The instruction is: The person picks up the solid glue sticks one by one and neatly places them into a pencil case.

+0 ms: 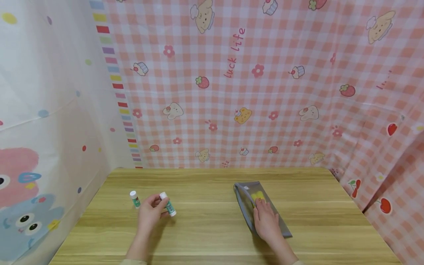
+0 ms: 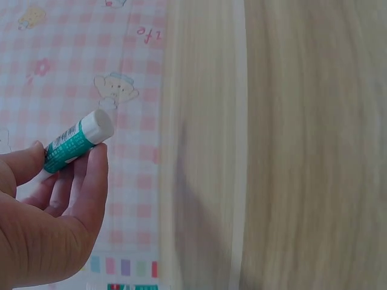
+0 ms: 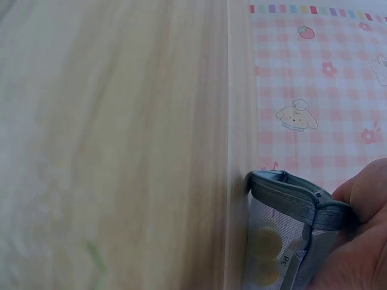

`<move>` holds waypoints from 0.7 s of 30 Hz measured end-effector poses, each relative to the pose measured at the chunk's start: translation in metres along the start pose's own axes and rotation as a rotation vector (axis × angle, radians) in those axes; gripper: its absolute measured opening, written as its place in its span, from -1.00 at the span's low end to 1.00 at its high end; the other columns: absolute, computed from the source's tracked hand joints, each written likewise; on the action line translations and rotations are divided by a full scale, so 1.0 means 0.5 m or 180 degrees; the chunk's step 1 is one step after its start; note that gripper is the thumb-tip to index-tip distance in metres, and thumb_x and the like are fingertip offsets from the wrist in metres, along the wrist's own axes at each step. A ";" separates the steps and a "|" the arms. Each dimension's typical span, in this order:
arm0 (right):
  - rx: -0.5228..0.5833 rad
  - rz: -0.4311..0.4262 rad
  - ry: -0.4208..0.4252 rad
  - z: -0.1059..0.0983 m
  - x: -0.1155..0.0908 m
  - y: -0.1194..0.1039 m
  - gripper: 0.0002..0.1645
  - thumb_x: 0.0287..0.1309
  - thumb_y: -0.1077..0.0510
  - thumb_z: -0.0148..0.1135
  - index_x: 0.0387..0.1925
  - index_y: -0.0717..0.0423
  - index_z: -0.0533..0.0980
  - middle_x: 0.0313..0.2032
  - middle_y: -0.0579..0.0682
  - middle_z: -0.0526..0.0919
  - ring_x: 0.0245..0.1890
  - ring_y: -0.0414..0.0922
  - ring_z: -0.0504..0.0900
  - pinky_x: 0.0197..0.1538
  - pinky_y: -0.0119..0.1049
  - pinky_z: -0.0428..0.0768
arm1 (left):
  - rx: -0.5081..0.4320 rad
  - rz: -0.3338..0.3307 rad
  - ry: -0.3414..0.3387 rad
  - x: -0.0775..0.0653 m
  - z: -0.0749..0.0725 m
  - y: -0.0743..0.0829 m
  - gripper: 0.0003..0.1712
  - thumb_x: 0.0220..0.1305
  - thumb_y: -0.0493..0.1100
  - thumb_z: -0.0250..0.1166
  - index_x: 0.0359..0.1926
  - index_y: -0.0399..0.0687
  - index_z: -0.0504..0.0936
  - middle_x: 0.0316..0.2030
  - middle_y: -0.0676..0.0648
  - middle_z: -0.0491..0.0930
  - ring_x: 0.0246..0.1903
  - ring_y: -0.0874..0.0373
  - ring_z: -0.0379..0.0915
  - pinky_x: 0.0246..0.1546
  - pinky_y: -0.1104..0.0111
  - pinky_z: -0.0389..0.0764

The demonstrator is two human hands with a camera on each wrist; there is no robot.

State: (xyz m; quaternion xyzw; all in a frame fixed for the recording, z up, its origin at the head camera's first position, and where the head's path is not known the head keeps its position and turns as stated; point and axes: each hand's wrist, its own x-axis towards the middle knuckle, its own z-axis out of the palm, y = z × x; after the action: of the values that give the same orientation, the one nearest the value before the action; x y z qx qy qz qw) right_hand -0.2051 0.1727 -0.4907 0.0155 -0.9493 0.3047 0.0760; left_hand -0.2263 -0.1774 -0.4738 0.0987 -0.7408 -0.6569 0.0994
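Note:
A glue stick with a green label and white ends is held between the thumb and fingers of my left hand. In the left wrist view the same glue stick tilts up, white cap outward. Just left of that hand, a second glue stick stands on the table. My right hand lies over a grey mesh zip pouch, gripping it at its mouth edge. The pouch gapes partly open in the right wrist view. Rounded yellow things show through its mesh; their kind is unclear.
The wooden table reaches back to a pink checked cloth hanging behind it. A white patterned cloth hangs on the left, and folds of checked cloth hang along the right side.

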 end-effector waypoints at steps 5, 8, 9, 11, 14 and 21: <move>0.0014 0.0007 -0.0007 0.000 -0.001 -0.001 -0.50 0.48 0.20 -0.13 0.30 0.42 0.33 0.32 0.50 0.25 0.34 0.47 0.14 0.18 0.60 0.06 | -0.0119 -0.0032 -0.0051 0.000 0.026 0.004 -0.66 0.31 -0.36 0.29 0.04 -0.51 0.51 -0.26 -0.16 0.63 -0.41 0.21 0.59 -0.30 0.11 0.74; 0.0019 0.0009 -0.0013 0.000 -0.001 0.000 -0.50 0.48 0.20 -0.13 0.30 0.41 0.33 0.32 0.50 0.24 0.34 0.46 0.14 0.19 0.60 0.05 | -0.0143 -0.0024 -0.0073 -0.002 0.039 0.005 -0.66 0.31 -0.36 0.30 0.03 -0.51 0.52 -0.27 -0.15 0.63 -0.41 0.21 0.58 -0.30 0.10 0.73; 0.0019 0.0012 -0.0014 0.001 0.000 0.000 -0.50 0.48 0.20 -0.13 0.30 0.41 0.33 0.32 0.49 0.24 0.34 0.46 0.14 0.19 0.60 0.05 | -0.0158 -0.0030 -0.0075 -0.002 0.044 0.005 -0.67 0.31 -0.36 0.30 0.03 -0.51 0.52 -0.27 -0.15 0.63 -0.42 0.21 0.58 -0.31 0.10 0.74; 0.0013 0.0019 -0.0014 0.001 0.000 0.000 -0.50 0.49 0.19 -0.13 0.31 0.40 0.33 0.32 0.49 0.24 0.34 0.46 0.14 0.19 0.60 0.05 | -0.0187 -0.0029 -0.0092 -0.003 0.053 0.005 -0.67 0.31 -0.37 0.29 0.03 -0.51 0.53 -0.27 -0.15 0.63 -0.41 0.20 0.59 -0.30 0.09 0.74; 0.0010 0.0025 -0.0008 0.001 0.001 0.001 -0.50 0.48 0.19 -0.13 0.31 0.40 0.33 0.32 0.49 0.24 0.34 0.46 0.14 0.20 0.59 0.05 | -0.0237 -0.0049 -0.0114 -0.007 0.070 0.006 -0.67 0.31 -0.35 0.30 0.02 -0.50 0.53 -0.26 -0.15 0.62 -0.40 0.18 0.58 -0.29 0.09 0.73; 0.0023 0.0033 0.0004 0.003 0.002 0.002 -0.50 0.49 0.19 -0.13 0.31 0.38 0.33 0.33 0.48 0.24 0.34 0.45 0.14 0.20 0.59 0.05 | -0.0361 -0.0065 -0.0212 -0.019 0.106 0.011 -0.65 0.30 -0.35 0.32 0.02 -0.51 0.53 -0.26 -0.16 0.64 -0.39 0.18 0.58 -0.33 0.10 0.74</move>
State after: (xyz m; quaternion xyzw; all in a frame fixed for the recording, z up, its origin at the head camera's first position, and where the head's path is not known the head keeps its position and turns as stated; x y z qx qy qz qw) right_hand -0.2064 0.1726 -0.4921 0.0107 -0.9482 0.3085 0.0750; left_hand -0.2320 -0.1235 -0.4747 0.0786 -0.7042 -0.7018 0.0734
